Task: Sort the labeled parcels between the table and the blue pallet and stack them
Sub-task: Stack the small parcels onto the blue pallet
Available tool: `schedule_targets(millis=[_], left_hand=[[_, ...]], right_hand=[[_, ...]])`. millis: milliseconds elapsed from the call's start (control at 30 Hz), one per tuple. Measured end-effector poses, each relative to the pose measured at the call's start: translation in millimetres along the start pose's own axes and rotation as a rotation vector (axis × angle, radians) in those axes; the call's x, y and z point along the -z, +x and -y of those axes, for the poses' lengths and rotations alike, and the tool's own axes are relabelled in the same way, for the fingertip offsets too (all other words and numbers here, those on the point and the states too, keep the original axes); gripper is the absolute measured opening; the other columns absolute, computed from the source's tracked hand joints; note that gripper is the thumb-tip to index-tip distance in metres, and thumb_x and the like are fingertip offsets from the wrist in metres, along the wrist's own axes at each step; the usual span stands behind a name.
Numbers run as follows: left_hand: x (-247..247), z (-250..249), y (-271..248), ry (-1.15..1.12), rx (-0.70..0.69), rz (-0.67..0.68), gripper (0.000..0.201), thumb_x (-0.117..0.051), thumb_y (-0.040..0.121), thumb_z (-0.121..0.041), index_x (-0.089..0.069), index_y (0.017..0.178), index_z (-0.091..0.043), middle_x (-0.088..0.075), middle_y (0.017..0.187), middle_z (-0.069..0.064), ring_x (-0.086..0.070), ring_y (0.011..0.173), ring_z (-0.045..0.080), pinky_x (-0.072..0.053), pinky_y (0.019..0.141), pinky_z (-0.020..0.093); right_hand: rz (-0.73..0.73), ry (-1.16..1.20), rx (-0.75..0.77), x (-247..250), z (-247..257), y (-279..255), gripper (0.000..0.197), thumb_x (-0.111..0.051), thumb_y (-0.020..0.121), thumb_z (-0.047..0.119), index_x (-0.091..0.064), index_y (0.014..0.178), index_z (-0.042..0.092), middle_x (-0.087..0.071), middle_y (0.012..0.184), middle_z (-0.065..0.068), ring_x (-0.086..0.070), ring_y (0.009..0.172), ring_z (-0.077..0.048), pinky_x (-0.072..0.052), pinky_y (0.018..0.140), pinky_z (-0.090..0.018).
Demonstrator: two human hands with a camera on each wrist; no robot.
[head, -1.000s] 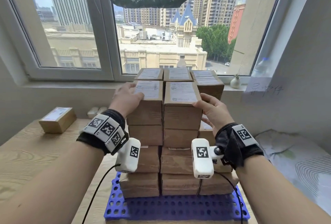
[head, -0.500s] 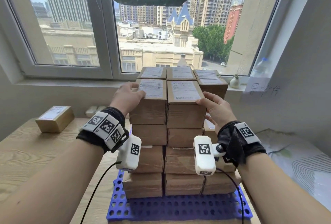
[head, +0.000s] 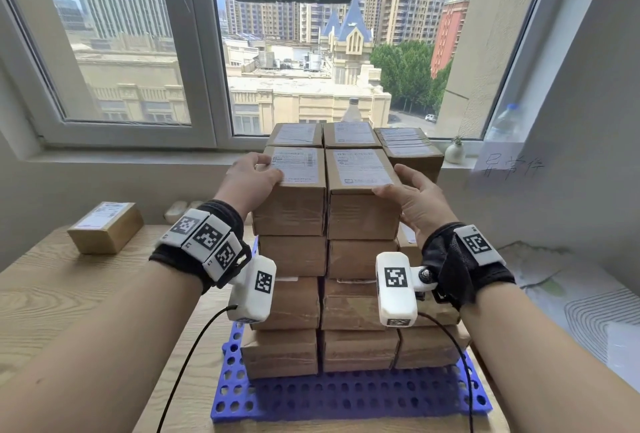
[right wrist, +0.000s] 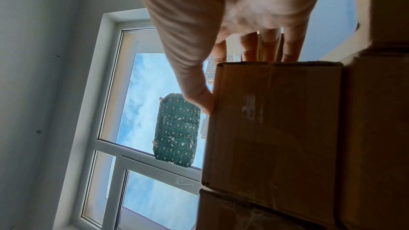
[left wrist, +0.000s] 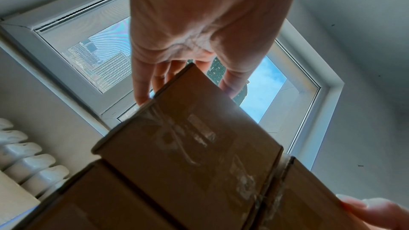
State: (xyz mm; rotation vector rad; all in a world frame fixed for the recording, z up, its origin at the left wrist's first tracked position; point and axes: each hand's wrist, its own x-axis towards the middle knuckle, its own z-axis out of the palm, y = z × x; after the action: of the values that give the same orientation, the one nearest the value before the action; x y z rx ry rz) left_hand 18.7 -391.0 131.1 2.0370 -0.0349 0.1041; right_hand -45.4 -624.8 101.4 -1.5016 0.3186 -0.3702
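Progress: judged well advanced. Stack of parcels (head: pixel 325 259) stands four tiers high on the blue pallet (head: pixel 346 398), which lies at the near edge of the table (head: pixel 69 294). One lone parcel (head: pixel 105 226) sits toward the table's far left corner, well apart from the pallet. Whether it still needs moving or was sorted there on purpose cannot be told.

Left hand (head: pixel 251 181): on the top front left parcel (head: pixel 294 190), fingers spread, lying over its top left edge, thumb on the label; seemingly squaring it rather than gripping.

Right hand (head: pixel 415 204): on the top front right parcel (head: pixel 362 190), fingers straight and close together along its right side, thumb at the near top edge.

Parcels: plain brown cardboard boxes, uniform in size, taped seams, white printed shipping labels on top; print too small to read. Columns sit close, fronts roughly flush; lower tiers slightly uneven.
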Motion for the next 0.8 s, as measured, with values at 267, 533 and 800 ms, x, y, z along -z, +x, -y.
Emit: schedule_targets(millis=[267,533,800], left_hand=[[2.2,-0.4,1.0,-0.024,0.001,0.030,0.046,-0.063,0.085,-0.027,-0.053,0.130,-0.021,-0.054,0.134,0.006,-0.055,0.115,0.022,-0.046,0.101,0.041],[22.1,0.9,1.2,-0.056,-0.043,0.026,0.039,-0.060,0.091,-0.029,-0.053,0.128,-0.023,-0.047,0.137,0.006,-0.048,0.121,0.022,-0.040,0.097,0.036],[68.0,15.8,-8.2,-0.123,-0.107,-0.025,0.032,-0.060,0.092,-0.026,-0.058,0.122,-0.018,-0.057,0.120,0.001,-0.052,0.109,0.015,-0.040,0.090,0.028]], right_hand=[[-0.062,-0.002,0.016,-1.9,5.8,-5.1,0.056,-0.078,0.072,0.020,-0.057,0.124,0.023,-0.065,0.106,0.005,-0.061,0.097,-0.008,-0.045,0.099,-0.032],[-0.266,-0.024,0.223,-19.6,48.0,-22.5,0.023,-0.062,0.082,0.011,-0.069,0.101,0.020,-0.064,0.082,0.012,-0.056,0.073,0.000,-0.046,0.074,-0.018],[-0.005,0.075,0.300,-101.1,66.7,-55.3,0.026,-0.054,0.082,-0.007,-0.069,0.076,0.013,-0.069,0.081,-0.006,-0.065,0.079,-0.018,-0.057,0.085,-0.034]])
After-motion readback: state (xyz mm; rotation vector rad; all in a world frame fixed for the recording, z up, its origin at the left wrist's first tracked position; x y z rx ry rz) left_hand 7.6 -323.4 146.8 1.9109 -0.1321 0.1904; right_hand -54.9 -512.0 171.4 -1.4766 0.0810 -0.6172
